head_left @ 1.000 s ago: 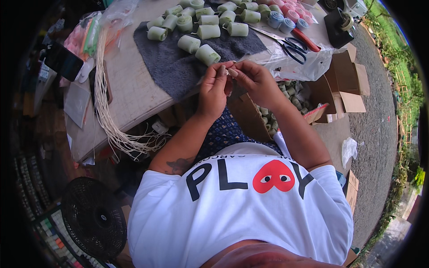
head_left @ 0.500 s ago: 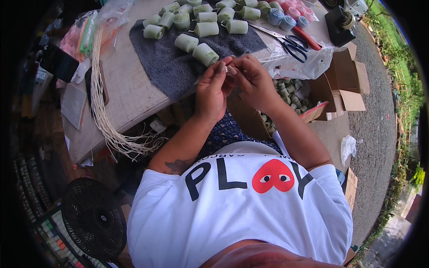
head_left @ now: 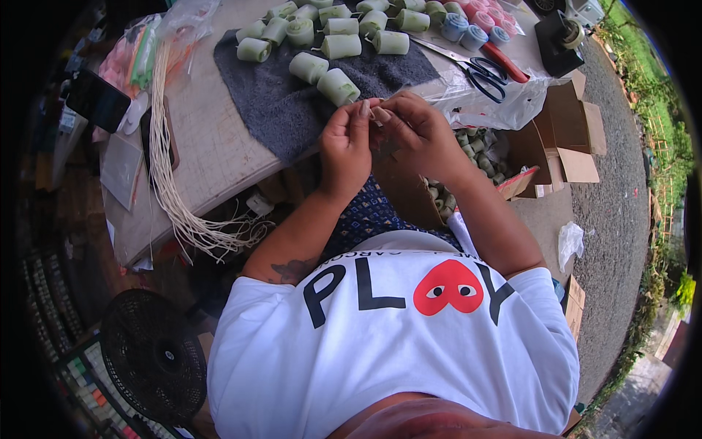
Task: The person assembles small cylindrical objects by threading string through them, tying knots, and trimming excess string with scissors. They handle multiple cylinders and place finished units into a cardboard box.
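Note:
Close together at the table's front edge, my left hand (head_left: 349, 143) and my right hand (head_left: 418, 139) both pinch with thumb and fingers. Between their fingertips shows a bit of short pale string (head_left: 376, 118), much like a candle wick; most of it is hidden by the fingers. Just beyond my left fingertips a pale green pillar candle (head_left: 338, 87) lies on its side on a dark grey towel (head_left: 267, 110). Another green candle (head_left: 308, 67) is beside it, with several more grouped farther back, some with white wicks sticking out.
On the table's left hangs a bundle of long white wick cords (head_left: 162, 161). Scissors (head_left: 475, 69), blue candles (head_left: 454, 28) and a tape dispenser (head_left: 559, 42) stand at the right. An open cardboard box (head_left: 526, 150) with green candles is below my right arm; a fan (head_left: 153, 356) sits lower left.
My fingers have shifted slightly around the pale string, and both hands remain pinched together in almost the same place. The whole view has moved a little; the candles lie as before.

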`<state>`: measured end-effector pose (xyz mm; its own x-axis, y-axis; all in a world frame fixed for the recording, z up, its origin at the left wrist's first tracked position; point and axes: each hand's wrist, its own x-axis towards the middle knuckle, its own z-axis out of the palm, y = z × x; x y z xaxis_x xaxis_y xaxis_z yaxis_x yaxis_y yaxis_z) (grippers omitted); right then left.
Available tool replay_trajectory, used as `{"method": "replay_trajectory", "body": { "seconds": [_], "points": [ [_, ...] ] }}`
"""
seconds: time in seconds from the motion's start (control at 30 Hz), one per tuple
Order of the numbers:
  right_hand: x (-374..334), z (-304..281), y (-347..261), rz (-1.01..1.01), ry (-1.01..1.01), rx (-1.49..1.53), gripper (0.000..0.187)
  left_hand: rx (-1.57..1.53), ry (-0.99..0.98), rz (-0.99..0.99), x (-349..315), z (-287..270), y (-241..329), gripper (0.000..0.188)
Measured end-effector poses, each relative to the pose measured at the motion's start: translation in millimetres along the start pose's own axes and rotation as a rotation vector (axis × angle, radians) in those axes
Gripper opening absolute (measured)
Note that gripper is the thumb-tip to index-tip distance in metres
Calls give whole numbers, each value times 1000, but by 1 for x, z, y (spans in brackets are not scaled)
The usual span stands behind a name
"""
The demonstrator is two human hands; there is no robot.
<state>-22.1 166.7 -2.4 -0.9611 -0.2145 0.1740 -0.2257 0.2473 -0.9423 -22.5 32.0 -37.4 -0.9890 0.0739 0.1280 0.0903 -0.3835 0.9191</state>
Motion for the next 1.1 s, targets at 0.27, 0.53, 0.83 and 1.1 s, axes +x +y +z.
{"method": "replay_trajectory", "body": {
  "seconds": [0.27, 0.53, 0.83, 1.1],
  "points": [
    [7, -13, 5, 98, -225, 338, 12, -23, -29, -18, 2, -5, 1, 24],
    [7, -3, 8, 58, -75, 212, 12, 0, -32, 80, 1, -7, -3, 22],
    [5, 1, 3, -459, 168, -466, 20, 283, 28, 121, 6, -9, -7, 17],
    [6, -18, 8, -393, 156, -508, 16, 264, -11, 58, 7, -14, 2, 19]
  ]
}}
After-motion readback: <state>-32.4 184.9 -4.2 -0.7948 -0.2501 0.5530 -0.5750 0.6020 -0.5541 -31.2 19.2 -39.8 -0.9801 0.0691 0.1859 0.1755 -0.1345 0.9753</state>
